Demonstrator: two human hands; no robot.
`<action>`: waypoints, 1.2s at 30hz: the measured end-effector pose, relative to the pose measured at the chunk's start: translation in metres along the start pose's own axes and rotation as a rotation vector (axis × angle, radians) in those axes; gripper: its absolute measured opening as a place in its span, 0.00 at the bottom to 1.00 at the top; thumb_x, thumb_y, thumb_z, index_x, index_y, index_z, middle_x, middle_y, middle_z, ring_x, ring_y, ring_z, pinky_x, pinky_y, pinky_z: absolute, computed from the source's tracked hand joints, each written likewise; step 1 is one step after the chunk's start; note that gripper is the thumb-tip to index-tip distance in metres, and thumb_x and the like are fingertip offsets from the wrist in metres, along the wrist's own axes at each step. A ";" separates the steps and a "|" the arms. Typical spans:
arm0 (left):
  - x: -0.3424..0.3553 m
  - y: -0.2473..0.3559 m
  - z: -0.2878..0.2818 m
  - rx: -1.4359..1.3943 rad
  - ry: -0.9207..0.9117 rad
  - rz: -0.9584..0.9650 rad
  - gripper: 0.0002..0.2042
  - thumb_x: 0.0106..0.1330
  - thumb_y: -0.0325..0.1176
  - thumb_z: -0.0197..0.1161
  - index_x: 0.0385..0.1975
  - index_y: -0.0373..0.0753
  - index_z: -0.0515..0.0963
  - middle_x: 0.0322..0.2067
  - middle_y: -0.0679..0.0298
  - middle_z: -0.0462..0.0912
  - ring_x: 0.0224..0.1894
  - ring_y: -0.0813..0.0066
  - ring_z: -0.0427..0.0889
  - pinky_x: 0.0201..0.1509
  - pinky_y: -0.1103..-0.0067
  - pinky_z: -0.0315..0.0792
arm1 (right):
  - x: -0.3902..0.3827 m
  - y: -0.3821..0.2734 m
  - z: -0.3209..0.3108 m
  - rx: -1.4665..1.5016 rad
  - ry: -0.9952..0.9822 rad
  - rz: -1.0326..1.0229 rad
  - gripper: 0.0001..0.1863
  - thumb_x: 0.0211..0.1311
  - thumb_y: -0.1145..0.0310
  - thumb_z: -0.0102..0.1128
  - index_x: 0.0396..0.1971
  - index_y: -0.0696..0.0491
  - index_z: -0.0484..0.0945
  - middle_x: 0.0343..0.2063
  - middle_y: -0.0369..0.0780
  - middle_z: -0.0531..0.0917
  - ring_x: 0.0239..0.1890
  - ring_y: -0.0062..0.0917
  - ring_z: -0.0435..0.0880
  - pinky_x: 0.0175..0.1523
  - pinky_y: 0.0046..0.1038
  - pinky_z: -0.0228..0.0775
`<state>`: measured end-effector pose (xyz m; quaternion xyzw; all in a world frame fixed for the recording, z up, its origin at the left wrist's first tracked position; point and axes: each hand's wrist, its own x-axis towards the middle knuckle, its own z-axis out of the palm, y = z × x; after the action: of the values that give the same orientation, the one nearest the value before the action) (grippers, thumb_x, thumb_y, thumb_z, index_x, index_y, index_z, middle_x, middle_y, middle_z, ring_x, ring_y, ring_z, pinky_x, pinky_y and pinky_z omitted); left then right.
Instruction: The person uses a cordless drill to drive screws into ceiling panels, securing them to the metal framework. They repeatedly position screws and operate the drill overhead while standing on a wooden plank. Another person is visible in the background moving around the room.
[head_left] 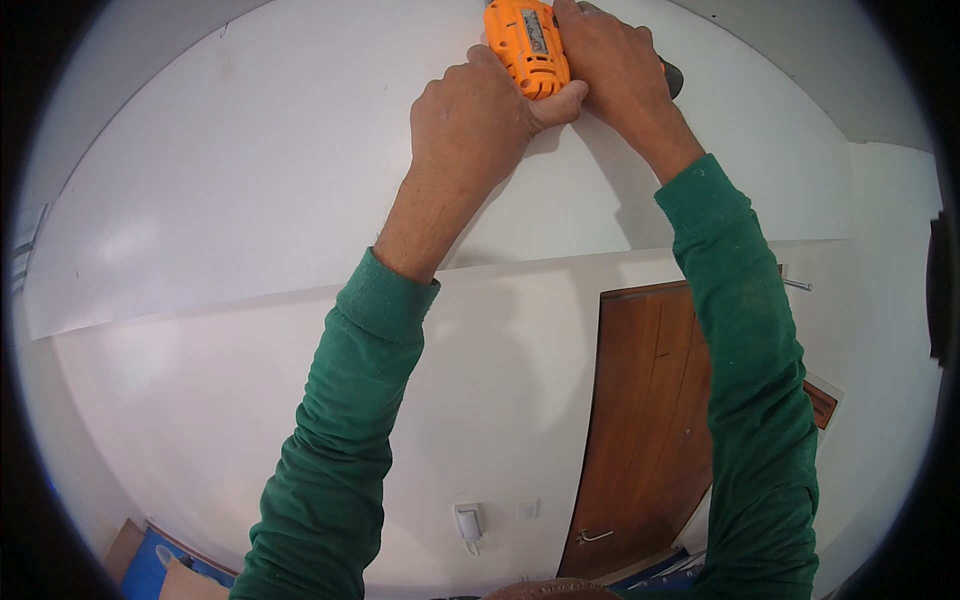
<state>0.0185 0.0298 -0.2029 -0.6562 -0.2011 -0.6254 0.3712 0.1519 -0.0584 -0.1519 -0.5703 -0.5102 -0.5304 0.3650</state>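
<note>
An orange power tool [528,45] with vent slots is raised at the top centre against a broad white panel [250,180]; its tip is out of frame. My left hand [472,120] grips the tool's body from the left, thumb bent across its lower end. My right hand [625,75] wraps round the tool on the right, where a dark end [672,78] shows beside the knuckles. Both my forearms, in green sleeves, reach up from the lower edge.
A wooden door [640,400] with a handle is below right. A white wall intercom [468,522] and switch plate [528,508] sit low centre. A short metal rod [797,285] juts at right, near a dark object [936,290]. Blue material [150,560] lies bottom left.
</note>
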 end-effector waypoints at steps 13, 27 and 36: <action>0.001 0.000 -0.002 -0.020 0.012 0.005 0.42 0.57 0.77 0.65 0.31 0.30 0.78 0.10 0.65 0.75 0.10 0.73 0.79 0.13 0.81 0.71 | 0.001 -0.002 -0.003 0.011 -0.014 0.000 0.16 0.70 0.59 0.64 0.48 0.53 0.76 0.41 0.41 0.84 0.46 0.33 0.86 0.60 0.48 0.73; 0.005 -0.003 -0.005 0.002 -0.035 -0.005 0.41 0.57 0.76 0.66 0.30 0.31 0.78 0.11 0.64 0.75 0.11 0.73 0.79 0.13 0.81 0.70 | 0.003 -0.004 -0.005 -0.035 -0.006 0.004 0.16 0.70 0.60 0.64 0.49 0.53 0.76 0.43 0.41 0.84 0.48 0.33 0.86 0.62 0.49 0.72; 0.004 -0.003 -0.006 -0.016 -0.007 -0.004 0.40 0.57 0.75 0.68 0.30 0.31 0.78 0.10 0.65 0.75 0.10 0.73 0.78 0.13 0.82 0.70 | 0.003 -0.004 -0.005 -0.020 0.000 -0.006 0.17 0.69 0.58 0.65 0.49 0.53 0.76 0.42 0.41 0.84 0.47 0.33 0.86 0.62 0.50 0.73</action>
<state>0.0129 0.0262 -0.1990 -0.6609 -0.1988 -0.6254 0.3642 0.1470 -0.0620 -0.1489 -0.5725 -0.5064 -0.5365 0.3578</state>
